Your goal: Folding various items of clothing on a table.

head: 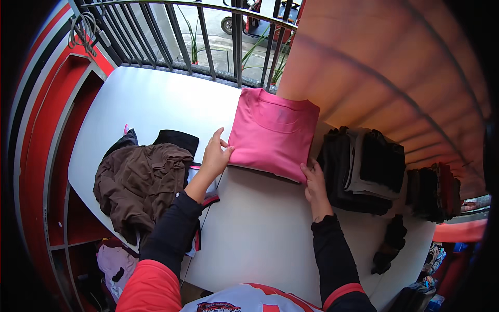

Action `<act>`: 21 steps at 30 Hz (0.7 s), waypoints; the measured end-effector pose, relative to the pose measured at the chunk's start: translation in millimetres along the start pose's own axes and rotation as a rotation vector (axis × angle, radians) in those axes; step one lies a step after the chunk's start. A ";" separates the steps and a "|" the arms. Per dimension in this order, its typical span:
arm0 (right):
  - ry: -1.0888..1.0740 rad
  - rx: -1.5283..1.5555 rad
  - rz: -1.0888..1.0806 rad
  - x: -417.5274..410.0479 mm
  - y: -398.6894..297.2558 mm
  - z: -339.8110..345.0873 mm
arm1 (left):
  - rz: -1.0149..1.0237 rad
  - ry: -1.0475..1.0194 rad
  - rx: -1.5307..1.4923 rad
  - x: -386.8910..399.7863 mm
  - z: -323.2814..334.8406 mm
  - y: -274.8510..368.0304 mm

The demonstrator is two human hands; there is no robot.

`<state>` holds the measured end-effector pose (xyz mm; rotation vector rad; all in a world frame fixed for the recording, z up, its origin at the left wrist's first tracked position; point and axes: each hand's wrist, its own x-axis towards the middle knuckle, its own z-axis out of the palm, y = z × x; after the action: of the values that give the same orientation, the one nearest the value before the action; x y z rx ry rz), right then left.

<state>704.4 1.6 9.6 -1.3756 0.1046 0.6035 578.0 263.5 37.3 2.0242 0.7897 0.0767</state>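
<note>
A folded pink T-shirt [278,132] lies neckline away from me on the white table, with a thin dark and light edge showing beneath its near side. My left hand [218,153] is at the shirt's left edge; its thumb touches the fabric and its fingers are spread. At the near right corner, my right hand [315,180] has its thumb on the fabric and its fingers along the side, partly hidden. Left of my left forearm is a crumpled brown garment [142,183], with a black piece [178,139] and a white-and-dark garment [210,191] partly under it.
Stacks of folded dark and grey clothes [360,167] stand right of the shirt, with another dark stack [432,191] farther right. A small black fabric bundle [390,245] lies nearer me. Metal bars [206,43] and an orange sheet [374,66] border the white table [253,234]. Red shelving [58,175] stands left.
</note>
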 end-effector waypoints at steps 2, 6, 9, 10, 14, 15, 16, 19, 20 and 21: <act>0.034 0.029 -0.026 -5.7 14.1 -11.5 | 0.379 0.402 0.328 -7.2 7.8 6.4; 0.160 -0.030 0.055 -39.5 19.1 -20.4 | 0.649 0.271 0.228 -3.0 35.5 48.9; 0.125 -0.113 0.058 -71.9 29.3 -18.0 | 0.769 0.372 0.532 4.8 78.0 62.4; 0.075 -0.150 0.090 -85.2 35.0 -18.4 | 0.725 0.283 0.517 1.0 88.3 58.2; -0.062 -0.301 0.239 -134.8 59.5 -20.2 | 0.645 0.199 0.581 0.1 105.0 47.3; -0.108 -0.292 0.210 -147.6 64.9 -20.9 | 0.653 0.266 0.568 -1.5 104.4 45.6; -0.154 -0.366 0.271 -159.5 69.8 -21.2 | 0.650 0.238 0.554 -4.3 101.9 44.9; -0.283 -0.463 0.320 -193.2 81.2 -24.2 | 0.589 0.177 0.526 -30.4 82.9 33.4; -0.344 -0.491 0.324 -204.3 84.0 -27.4 | 0.545 0.167 0.456 -48.1 70.1 21.4; -0.354 -0.479 0.308 -214.0 86.2 -31.9 | 0.466 0.129 0.432 -67.7 55.2 8.6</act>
<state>492.6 -95.2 14.5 -1.7020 -0.1245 1.1774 548.0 181.3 29.6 2.6066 0.4166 0.3294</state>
